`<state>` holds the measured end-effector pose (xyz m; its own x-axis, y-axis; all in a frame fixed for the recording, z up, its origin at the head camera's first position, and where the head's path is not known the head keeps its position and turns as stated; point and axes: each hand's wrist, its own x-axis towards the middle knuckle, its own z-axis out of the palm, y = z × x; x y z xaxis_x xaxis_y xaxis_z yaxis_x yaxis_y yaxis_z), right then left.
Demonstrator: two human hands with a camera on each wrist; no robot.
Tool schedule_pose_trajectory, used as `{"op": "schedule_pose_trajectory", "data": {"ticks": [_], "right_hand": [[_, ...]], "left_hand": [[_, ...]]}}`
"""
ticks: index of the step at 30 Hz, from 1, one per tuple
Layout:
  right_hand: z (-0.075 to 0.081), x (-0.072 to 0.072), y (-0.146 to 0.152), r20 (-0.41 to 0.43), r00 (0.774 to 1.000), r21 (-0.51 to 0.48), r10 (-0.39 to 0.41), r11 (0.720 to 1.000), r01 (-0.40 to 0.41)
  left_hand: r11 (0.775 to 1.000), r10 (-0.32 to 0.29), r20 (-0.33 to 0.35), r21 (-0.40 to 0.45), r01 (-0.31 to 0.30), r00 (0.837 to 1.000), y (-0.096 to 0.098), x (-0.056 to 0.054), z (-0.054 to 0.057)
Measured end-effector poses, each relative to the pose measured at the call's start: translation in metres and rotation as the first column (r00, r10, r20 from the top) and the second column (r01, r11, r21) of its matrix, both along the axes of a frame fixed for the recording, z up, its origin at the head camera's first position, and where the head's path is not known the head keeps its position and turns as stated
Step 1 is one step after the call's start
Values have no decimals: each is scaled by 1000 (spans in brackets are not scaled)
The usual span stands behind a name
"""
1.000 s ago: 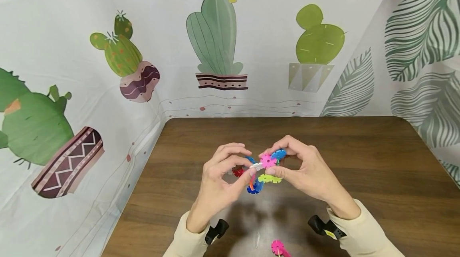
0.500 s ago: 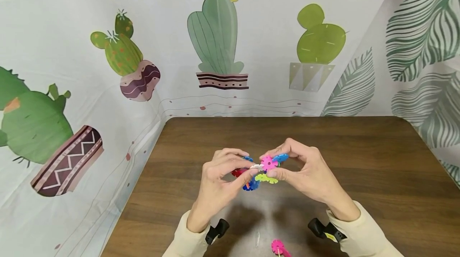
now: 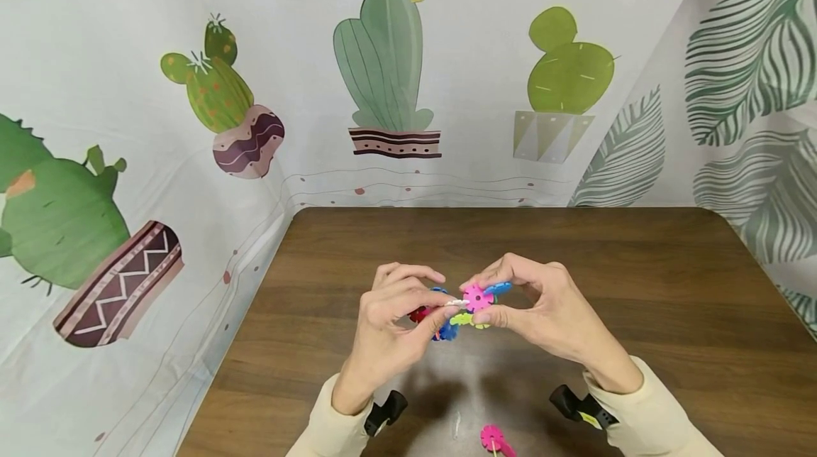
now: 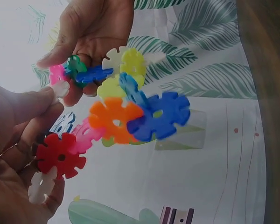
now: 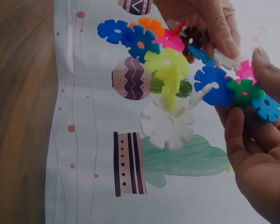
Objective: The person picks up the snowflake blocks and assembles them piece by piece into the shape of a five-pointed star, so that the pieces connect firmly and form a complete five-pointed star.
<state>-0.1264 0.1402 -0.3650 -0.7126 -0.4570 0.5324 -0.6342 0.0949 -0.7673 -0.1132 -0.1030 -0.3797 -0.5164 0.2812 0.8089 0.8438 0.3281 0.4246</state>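
Note:
Both hands are raised over the table, joined by a chain of slotted, flower-shaped plastic discs. My left hand [image 3: 392,333] pinches a white disc [image 4: 60,91] between thumb and forefinger. Facing it, my right hand [image 3: 542,308] grips a pink disc [image 3: 477,297], whose edge meets the white one. In the right wrist view, a green disc [image 5: 244,92] and a blue disc [image 5: 213,86] follow the pink one. Orange [image 4: 114,120] and red [image 4: 60,156] discs hang farther along in the left wrist view. Fingers partly hide the chain in the head view.
Joined pink pieces [image 3: 493,437] lie near the table's front edge. The brown wooden table [image 3: 325,251] meets a white cloth backdrop [image 3: 472,88] printed with cacti and leaves. Black devices are strapped to both wrists.
The pinched white and pink discs have sunk slightly, with the hands staying close together. The yellow and blue discs hanging below have swung a little left. The pink pieces on the table stay put.

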Motion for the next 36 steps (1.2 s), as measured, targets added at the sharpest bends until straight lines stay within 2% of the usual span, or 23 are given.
{"op": "schedule_pose_trajectory", "data": {"ticks": [4,6,12,15,18,20,22,24,27,30,33,36], "right_hand": [[-3,0,-2,-34,999,-15,-8,1000,7],[-2,1,-2,-24,1000,-21,-14,1000,14],[3,5,0,100,995,-39,-22,999,26],[3,6,1,130,991,-75,-21,997,31],[2,4,3,136,990,-132,-30,990,48],[1,2,4,157,987,-181,-33,982,61],[1,1,5,188,981,-225,-37,971,79],[2,0,6,227,973,-253,-52,961,110],[2,1,7,267,959,-269,-92,949,166],[2,1,5,288,950,-277,-124,939,206],[1,2,3,280,952,-289,-120,936,203],[-1,3,1,260,959,-289,-117,938,193]], "left_hand": [[1000,-3,-5,9,3,1000,2,0,-1],[1000,5,-8,18,-5,1000,3,0,-2],[999,31,-6,36,-31,1000,4,0,0],[999,33,-11,30,-32,999,-2,1,3],[999,28,58,42,-31,998,-11,-1,6],[998,7,156,67,-17,988,-18,-4,6],[994,-38,273,111,8,961,-21,-6,5],[985,-110,378,164,51,919,-22,-9,2],[970,-200,505,225,96,840,-17,-12,-4],[952,-268,601,283,113,753,-7,-14,-11],[931,-319,668,352,91,672,3,-12,-16],[912,-347,714,408,42,608,12,-9,-17]]}}
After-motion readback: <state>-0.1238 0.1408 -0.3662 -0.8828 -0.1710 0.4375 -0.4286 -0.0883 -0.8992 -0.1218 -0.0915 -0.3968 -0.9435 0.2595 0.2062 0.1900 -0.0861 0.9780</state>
